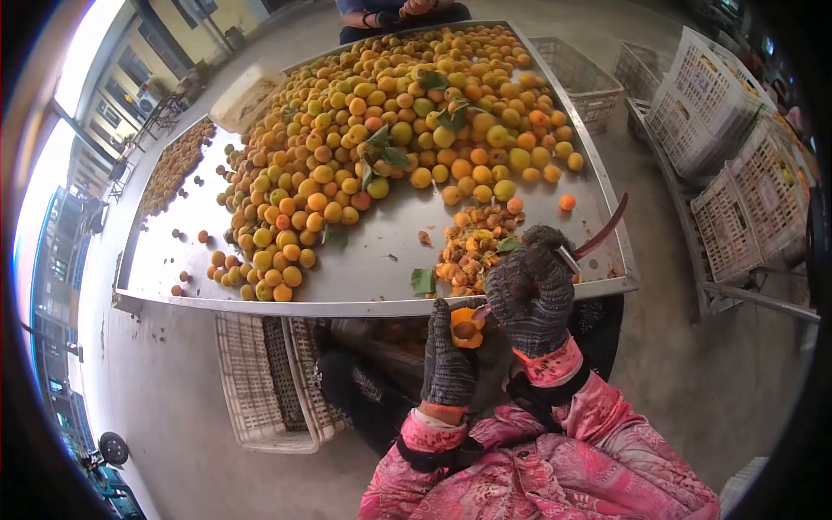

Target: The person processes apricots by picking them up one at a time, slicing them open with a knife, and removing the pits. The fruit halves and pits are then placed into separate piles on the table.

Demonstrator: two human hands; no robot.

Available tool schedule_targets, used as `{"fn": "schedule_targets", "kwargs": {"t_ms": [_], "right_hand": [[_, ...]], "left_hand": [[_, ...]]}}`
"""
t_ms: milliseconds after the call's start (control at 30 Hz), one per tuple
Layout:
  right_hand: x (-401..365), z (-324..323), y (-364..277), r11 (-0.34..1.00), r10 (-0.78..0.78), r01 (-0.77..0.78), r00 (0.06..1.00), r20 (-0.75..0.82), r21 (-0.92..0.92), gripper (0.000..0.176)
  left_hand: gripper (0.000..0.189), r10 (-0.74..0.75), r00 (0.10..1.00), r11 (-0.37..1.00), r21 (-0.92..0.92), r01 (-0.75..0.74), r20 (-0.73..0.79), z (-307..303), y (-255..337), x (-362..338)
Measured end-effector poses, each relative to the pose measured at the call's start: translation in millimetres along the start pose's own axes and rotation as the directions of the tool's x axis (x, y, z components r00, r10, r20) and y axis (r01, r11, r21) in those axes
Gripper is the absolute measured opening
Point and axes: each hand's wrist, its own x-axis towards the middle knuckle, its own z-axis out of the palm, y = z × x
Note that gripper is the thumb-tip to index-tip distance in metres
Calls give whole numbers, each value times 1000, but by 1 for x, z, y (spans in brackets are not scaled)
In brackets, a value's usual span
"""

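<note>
My left hand (449,360), in a dark grey knitted glove, holds an opened orange fruit (467,328) just off the table's front edge. A brown pit shows inside the fruit. My right hand (530,290), gloved the same way, is closed around a knife (601,232) with a curved, reddish-brown blade that points up and right. A small tip at its lower left comes close to the fruit. Behind my hands, a pile of opened fruit pieces and pits (472,251) lies on the metal table (373,276).
Many whole yellow-orange fruits (347,130) with leaves cover the table's back. A pile of pits (173,169) and a pale container (249,97) are at left. A crate (264,381) stands below. Stacked crates (706,100) stand at right. Another person's hands (416,7) show across the table.
</note>
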Motion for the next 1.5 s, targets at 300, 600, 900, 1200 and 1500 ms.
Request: {"fn": "schedule_targets", "kwargs": {"t_ms": [300,600,900,1200,1500], "right_hand": [[-11,1,2,998,20,-28,992,-127,-59,18],[12,-24,5,929,295,-269,953,69,-255,32],[-20,-24,23,355,62,703,640,766,-616,24],[-9,-11,-11,583,196,16,967,160,-812,23],[-26,-46,12,803,268,-61,925,269,-592,19]], "left_hand": [[36,-3,1000,995,101,1,18,6,-3,-7],[32,-49,987,687,723,-76,150,1,9,-5],[37,260,859,712,513,-479,442,-87,-64,64],[38,-169,979,982,65,177,-116,-14,16,14],[47,-31,985,992,-129,9,-171,-16,19,15]]}}
